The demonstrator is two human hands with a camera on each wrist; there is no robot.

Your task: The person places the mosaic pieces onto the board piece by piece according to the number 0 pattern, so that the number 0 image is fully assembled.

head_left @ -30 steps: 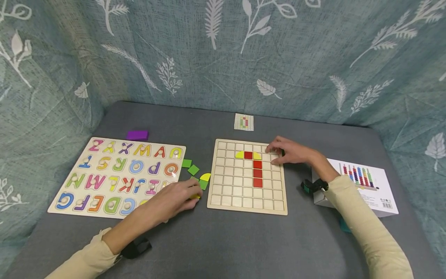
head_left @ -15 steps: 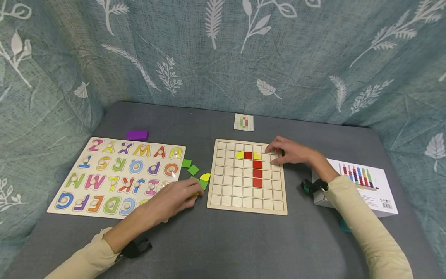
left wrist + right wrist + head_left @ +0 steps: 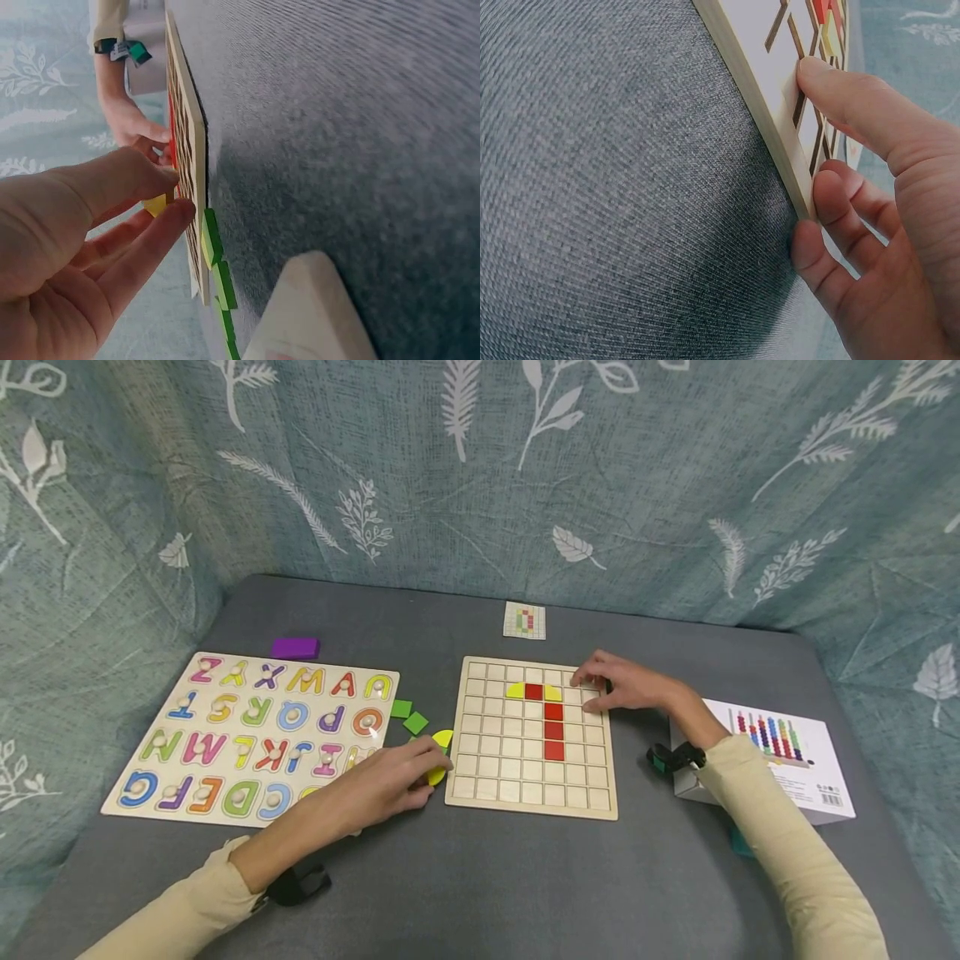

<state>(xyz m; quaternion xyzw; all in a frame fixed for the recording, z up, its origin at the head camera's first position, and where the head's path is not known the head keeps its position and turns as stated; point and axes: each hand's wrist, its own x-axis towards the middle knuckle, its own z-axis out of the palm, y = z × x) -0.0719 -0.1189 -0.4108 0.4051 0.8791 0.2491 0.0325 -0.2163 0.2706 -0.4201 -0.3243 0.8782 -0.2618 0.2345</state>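
Watching from over here: the left hand has a yellow piece pinched between thumb and fingertips, just off the left edge of the grid board. Which way does it point? A bit shows in the gap between fingers and thumb, on the side toward the board, but the fingers cover so much that I honestly can't call its long axis. The right hand is resting on the board's right side, thumb and fingers apart. On the board, a line of red squares runs from far to near. Green tiles lie on the table beside the alphabet board.

Compared with half a second ago, the left hand has slid a little closer to the grid and more of the yellow shows. The right hand hasn't really budged.
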